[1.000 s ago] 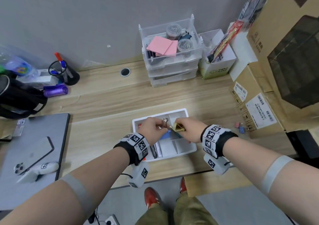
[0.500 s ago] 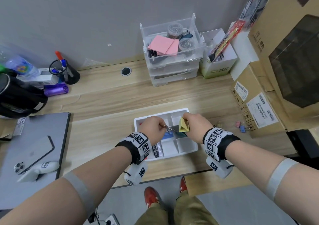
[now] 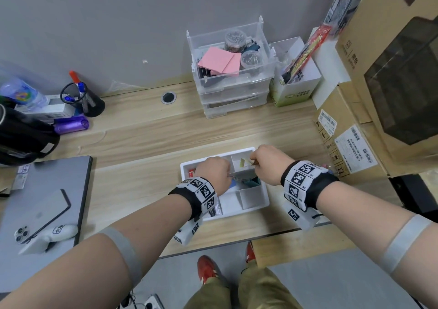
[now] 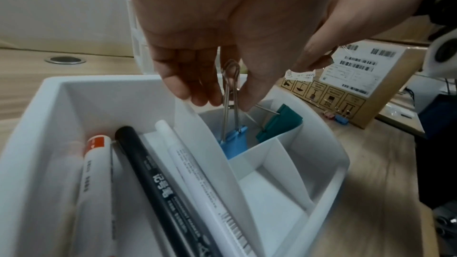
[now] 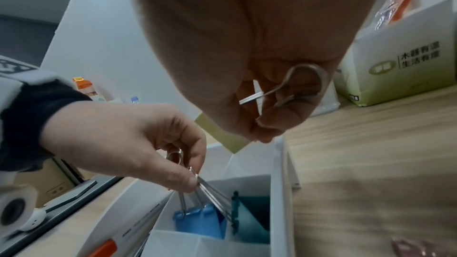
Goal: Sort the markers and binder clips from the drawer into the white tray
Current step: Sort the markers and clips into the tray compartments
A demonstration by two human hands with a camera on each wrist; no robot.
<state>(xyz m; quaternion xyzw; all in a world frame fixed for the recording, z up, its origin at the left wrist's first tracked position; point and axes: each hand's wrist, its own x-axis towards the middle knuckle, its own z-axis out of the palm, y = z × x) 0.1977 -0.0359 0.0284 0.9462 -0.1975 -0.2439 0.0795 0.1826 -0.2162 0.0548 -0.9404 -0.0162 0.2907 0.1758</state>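
From the head view, both hands hover over the white tray [image 3: 256, 206] at the near edge of the wooden desk [image 3: 142, 147]. The left hand [image 3: 214, 175] is a closed fist from here; what it grips is mostly hidden. The right hand [image 3: 270, 163] holds a yellow binder clip [image 3: 243, 162] above the tray's far right compartment. At the far side stands a clear drawer unit [image 3: 233, 88], its top bin holding pink sticky notes [image 3: 219, 61] and small jars. More small clips [image 4: 337, 117] lie on the desk by a cardboard box [image 3: 348, 143] to the right.

The left wrist view shows what the head view hides: thumb and fingers of the left hand [image 4: 222, 46] pinch the wire handles of a blue binder clip [image 4: 233, 142], which hangs into the middle compartment beside a teal binder clip [image 4: 279, 121]. The long left compartment holds markers [image 4: 158, 179]: a black one, white ones, one with a red band. The near right compartment shows only its white floor.

The right wrist view shows the right hand [image 5: 247, 65] curled tight round the yellow clip's wire handles, the body poking out below, above the tray's far end.
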